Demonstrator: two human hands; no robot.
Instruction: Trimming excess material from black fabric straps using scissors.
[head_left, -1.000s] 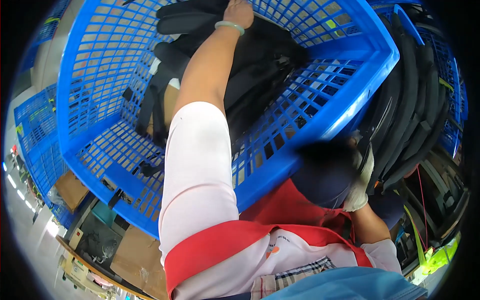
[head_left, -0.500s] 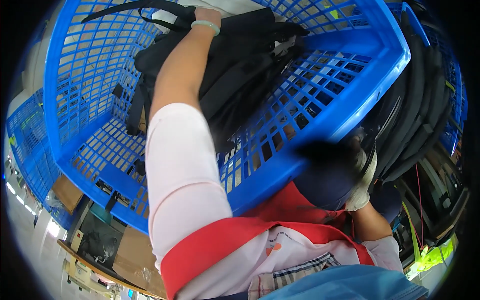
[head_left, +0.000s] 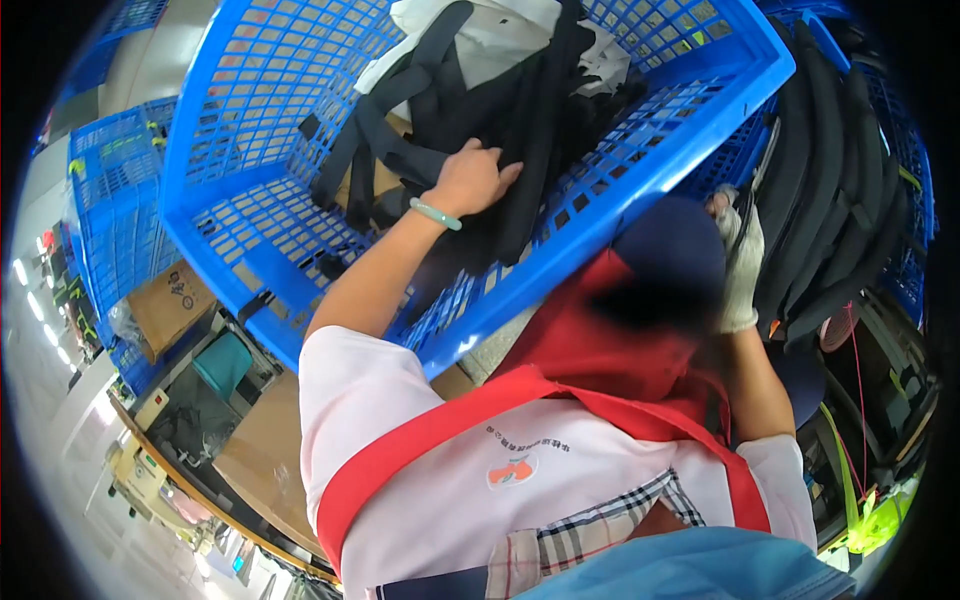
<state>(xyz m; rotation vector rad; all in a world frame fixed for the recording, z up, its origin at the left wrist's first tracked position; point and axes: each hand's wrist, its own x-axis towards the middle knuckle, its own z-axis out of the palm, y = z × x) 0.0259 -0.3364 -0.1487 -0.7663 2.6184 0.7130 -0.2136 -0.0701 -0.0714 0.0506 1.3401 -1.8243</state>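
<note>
My left hand [head_left: 468, 182], with a pale green bangle at the wrist, is inside a large blue plastic basket [head_left: 240, 290]. Its fingers are apart, resting over black fabric strips [head_left: 540, 130] with nothing visibly gripped. More loose black straps and white sheet material [head_left: 505, 45] lie around the hand. My right hand [head_left: 741, 270] wears a whitish work glove and is beside the basket's right side. Its fingers are closed around something thin and dark that I cannot make out, close to a stack of long black padded pieces [head_left: 815, 190].
Blue crates [head_left: 125, 210] stand at the left, with a cardboard box [head_left: 170, 305] beside them. Another carton [head_left: 260, 455] lies on a worktable below the basket. Yellow-green material [head_left: 880, 520] hangs at the lower right. A dark blurred patch covers part of my red apron [head_left: 560, 330].
My left hand has come nearer from the far side of the basket, off the black fabric gripped there. More white material shows. My gloved right hand has risen beside the black stack.
</note>
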